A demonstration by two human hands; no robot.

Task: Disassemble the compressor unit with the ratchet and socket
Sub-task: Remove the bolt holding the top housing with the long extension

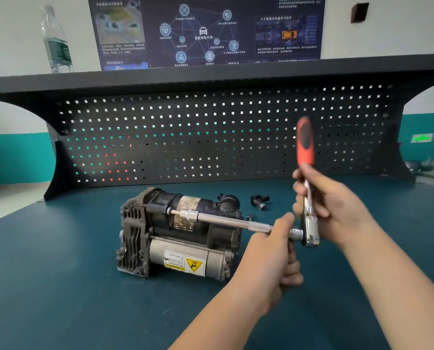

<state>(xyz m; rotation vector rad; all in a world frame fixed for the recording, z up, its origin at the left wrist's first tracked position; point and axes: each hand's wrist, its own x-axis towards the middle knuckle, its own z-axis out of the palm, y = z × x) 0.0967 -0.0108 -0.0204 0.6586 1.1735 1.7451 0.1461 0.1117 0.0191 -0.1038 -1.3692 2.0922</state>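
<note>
**Ratchet set on the compressor, both hands on the tool**

Dark teal covers the surface [59,286], and a black pegboard [211,137] with square holes stands along its far edge under a shelf. On that shelf, at about 10 o'clock, stands a water bottle [56,41], with a dark poster [206,31] on the wall behind it.

Near the middle of the surface lies the compressor [178,236], a black and grey unit with a yellow warning label facing the camera. A long silver extension bar [226,221] runs from its upper part out toward 3 o'clock, its socket end meeting the unit. The left hand [269,253] is wrapped around the near end of that bar. The right hand [337,205] grips the ratchet [309,215] by its shaft, the orange handle pointing up toward 12 o'clock.

Behind the compressor, at about 1 o'clock from it, a small black part [260,201] lies on the surface.
</note>
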